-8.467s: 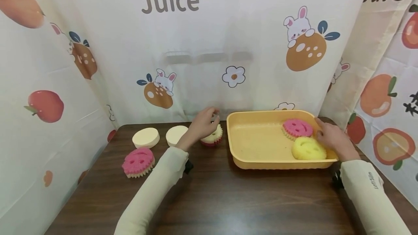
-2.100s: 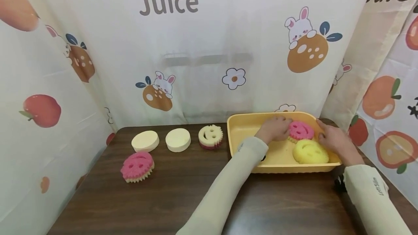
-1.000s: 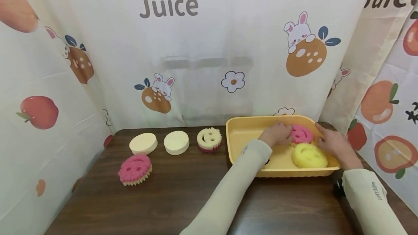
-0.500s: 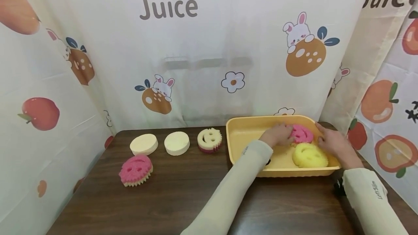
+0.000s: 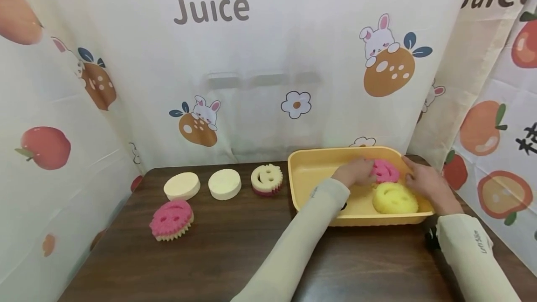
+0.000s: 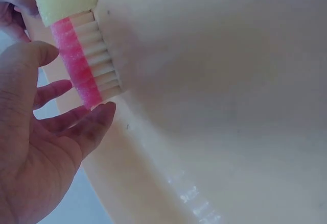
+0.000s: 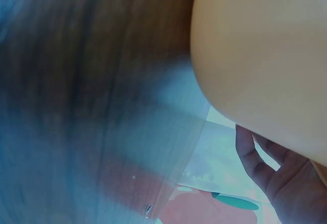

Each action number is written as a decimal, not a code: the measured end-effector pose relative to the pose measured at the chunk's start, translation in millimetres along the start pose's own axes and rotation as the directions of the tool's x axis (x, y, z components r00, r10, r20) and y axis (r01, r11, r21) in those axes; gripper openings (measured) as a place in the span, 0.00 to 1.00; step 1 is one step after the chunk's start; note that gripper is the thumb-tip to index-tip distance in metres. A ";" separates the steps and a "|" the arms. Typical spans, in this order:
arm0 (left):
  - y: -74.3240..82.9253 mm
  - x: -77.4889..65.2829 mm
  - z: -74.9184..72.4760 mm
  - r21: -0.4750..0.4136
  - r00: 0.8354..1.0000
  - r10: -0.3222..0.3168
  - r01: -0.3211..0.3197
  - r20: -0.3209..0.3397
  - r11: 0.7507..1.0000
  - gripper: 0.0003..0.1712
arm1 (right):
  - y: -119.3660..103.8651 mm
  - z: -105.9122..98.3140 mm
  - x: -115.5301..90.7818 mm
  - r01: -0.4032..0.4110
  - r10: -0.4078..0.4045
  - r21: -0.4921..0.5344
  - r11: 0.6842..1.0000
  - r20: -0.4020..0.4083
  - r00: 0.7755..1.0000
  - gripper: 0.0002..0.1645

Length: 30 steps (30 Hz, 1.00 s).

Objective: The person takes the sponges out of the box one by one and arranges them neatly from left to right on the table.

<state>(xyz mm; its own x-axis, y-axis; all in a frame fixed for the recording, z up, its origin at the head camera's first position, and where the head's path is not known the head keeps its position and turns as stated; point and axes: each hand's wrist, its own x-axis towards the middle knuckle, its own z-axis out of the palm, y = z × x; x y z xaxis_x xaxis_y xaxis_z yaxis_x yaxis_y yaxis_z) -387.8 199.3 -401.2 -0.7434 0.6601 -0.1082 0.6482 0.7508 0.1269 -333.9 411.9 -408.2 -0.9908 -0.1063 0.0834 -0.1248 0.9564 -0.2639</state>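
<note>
My left hand (image 5: 356,171) reaches into the yellow tray (image 5: 310,181), its fingers about the left edge of a pink smiley sponge (image 5: 387,171). In the left wrist view the fingertips (image 6: 107,109) touch this sponge (image 6: 76,60), which has a pink face and a cream ridged side. A yellow smiley sponge (image 5: 395,199) lies beside it, nearer the tray's front right corner. My right hand (image 5: 432,185) holds the tray's right rim; in the right wrist view its bent fingers (image 7: 248,150) meet the wall from outside.
On the brown table (image 5: 189,264), left of the tray, lie two round cream discs (image 5: 182,185) and a cream-topped smiley sponge (image 5: 267,179). A pink-topped sponge (image 5: 171,218) sits nearer the front. Printed curtains (image 5: 251,55) stand behind and at both sides.
My left hand has gone from the cream-topped sponge on the table into the tray, to the pink sponge. That sponge has shifted and tilted slightly. The right hand stays at the rim.
</note>
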 end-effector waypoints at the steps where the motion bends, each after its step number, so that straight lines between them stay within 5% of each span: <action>1: -1.2 -1.0 -1.2 0.000 1.000 -0.001 0.001 0.000 1.000 0.26 | -1.0 0.4 0.8 0.003 -0.003 0.003 1.000 -0.001 1.000 0.40; 10: -3.9 -5.0 -4.5 -0.021 1.000 -0.021 0.022 0.022 1.000 0.36 | -3.4 -0.4 1.9 -0.025 0.025 0.005 1.000 0.019 1.000 0.41; 30: 1.6 -1.1 1.6 -0.090 0.994 -0.109 0.110 0.012 0.990 0.38 | -1.2 2.0 -2.0 -0.032 0.032 0.027 0.999 0.020 0.999 0.40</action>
<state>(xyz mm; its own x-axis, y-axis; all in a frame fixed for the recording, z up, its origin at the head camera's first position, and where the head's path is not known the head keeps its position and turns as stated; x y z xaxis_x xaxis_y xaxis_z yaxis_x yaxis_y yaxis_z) -385.7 199.8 -402.5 -0.8077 0.5745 -0.1331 0.5452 0.8135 0.2027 -332.0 410.4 -409.9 -0.9951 -0.0811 0.0562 -0.0940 0.9517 -0.2923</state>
